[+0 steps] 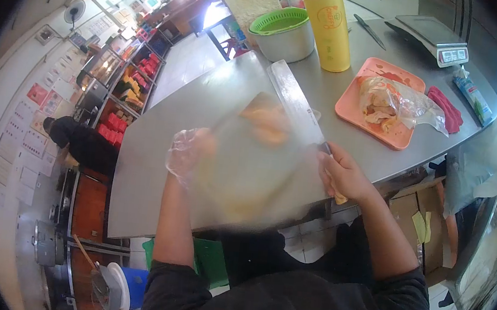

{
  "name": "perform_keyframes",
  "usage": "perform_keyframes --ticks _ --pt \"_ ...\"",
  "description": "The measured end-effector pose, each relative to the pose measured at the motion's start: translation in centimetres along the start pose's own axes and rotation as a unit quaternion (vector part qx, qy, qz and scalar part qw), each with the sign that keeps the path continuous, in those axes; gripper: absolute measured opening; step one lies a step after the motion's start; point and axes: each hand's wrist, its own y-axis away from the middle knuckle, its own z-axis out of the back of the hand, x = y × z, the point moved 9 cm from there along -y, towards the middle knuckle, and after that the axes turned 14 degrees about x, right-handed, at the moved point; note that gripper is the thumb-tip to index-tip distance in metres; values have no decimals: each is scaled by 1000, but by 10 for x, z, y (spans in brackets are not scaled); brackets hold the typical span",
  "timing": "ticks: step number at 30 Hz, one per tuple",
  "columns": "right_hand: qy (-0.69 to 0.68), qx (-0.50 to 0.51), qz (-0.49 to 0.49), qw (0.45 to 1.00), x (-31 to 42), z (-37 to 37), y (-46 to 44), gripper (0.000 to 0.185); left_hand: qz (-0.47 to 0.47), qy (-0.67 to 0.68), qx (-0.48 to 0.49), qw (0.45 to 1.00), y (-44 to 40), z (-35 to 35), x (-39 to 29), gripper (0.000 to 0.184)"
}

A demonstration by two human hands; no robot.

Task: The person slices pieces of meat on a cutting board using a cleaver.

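Note:
My right hand (345, 175) is wrapped round the handle of a large knife (295, 97). Its wide blade points away from me over the steel table (145, 169), and the yellowish butt end of the handle shows below my fingers. My left hand (192, 152) wears a clear plastic glove and is at the left of a blurred patch that covers the middle of the view. Its fingers are smeared there, so their pose is unclear. Within the blur, near the blade, lies an orange-tan piece that looks like raw meat (266, 124).
On the right are a pink tray (349, 108) with bagged meat pieces (382, 105), a red cloth (446, 110), a digital scale (433, 38) and a small knife (370, 32). Behind stand a yellow container (328, 28) and a pot with green colander (284, 36). Another person (85, 142) is at left.

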Motion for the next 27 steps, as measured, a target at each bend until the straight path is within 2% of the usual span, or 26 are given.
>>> perform_keyframes --ticks 1,3,6,7,9,12,13,14,15,17,18,20,24,27 --pt "-1 1 0 1000 1 -1 0 28 66 137 -20 988 4 12 -9 27" --pt "1 -5 5 1000 4 -1 1 28 130 269 -39 953 9 22 -30 27" --pt "-5 -1 18 1000 3 -1 1 29 122 246 0 961 3 12 -54 28" --pt "-5 -1 19 1000 3 -1 1 29 96 280 -63 953 5 11 -51 27" --pt "5 3 26 1000 3 0 0 29 68 314 -126 939 10 8 -48 27" --pt "13 1 31 999 4 -1 2 29 19 346 -97 933 12 -13 -51 26" --pt "13 0 31 999 4 -1 2 29 18 83 -98 992 18 -16 -60 23" --pt "7 -2 30 1000 5 -2 2 29 16 -187 -92 978 24 -26 -71 19" --pt "1 -5 28 1000 4 -1 3 29 15 -186 -92 978 33 -32 -66 19" --pt "11 -5 25 1000 4 0 3 28 14 -316 9 949 46 -63 -61 15" --pt "19 -2 22 1000 3 0 2 28 14 -315 10 949 54 -65 -59 15" --pt "18 -1 15 1000 6 -2 3 27 120 -270 83 952 65 -70 -34 16" --pt "10 -13 -8 1000 4 -3 0 25 94 -293 119 944 73 -58 -36 19" --pt "19 -11 -4 1000 -2 -3 -2 26 68 -310 135 938 52 -56 -79 22"
